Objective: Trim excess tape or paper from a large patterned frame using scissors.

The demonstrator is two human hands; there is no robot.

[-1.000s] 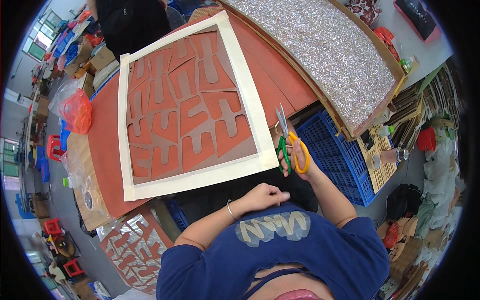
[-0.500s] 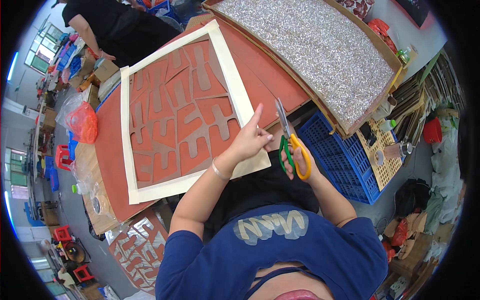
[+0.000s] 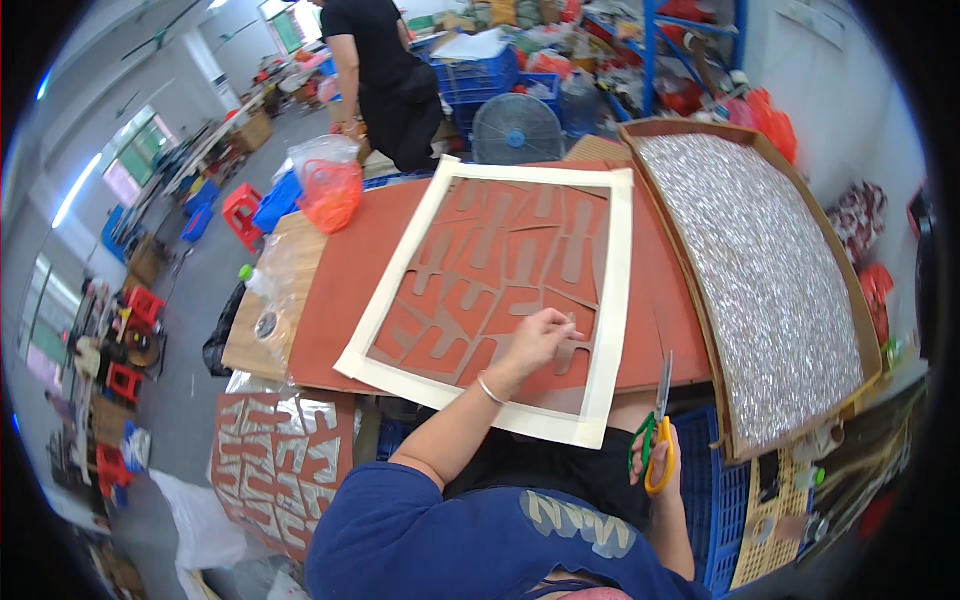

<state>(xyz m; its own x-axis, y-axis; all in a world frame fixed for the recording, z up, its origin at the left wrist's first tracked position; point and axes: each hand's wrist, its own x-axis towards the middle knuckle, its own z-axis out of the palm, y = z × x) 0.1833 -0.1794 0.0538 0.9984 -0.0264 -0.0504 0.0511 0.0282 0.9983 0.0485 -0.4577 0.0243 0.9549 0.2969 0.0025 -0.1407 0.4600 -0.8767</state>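
And over it comes: the left hand [image 3: 538, 345] has moved off the right border of the white-bordered cut-out sheet [image 3: 397, 277] onto its lower-right openings, forearm [image 3: 455, 422] blocking the near border, fingers curled, pinching something or not, I can't tell! One pair of scissors [image 3: 665, 385], gripped in the right hand [image 3: 670, 462], sits off the sheet's near-right corner; one silvery-leafed second sheet [image 3: 275, 470] lies near-left, one glitter tray [image 3: 690, 127] right, one fan [image 3: 517, 130] beyond.

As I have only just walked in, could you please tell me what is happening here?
A person in a navy top holds scissors in the right hand. The left hand is over a patterned sheet with a pale border, mostly on a reddish tabletop; whether it grips anything is unclear.
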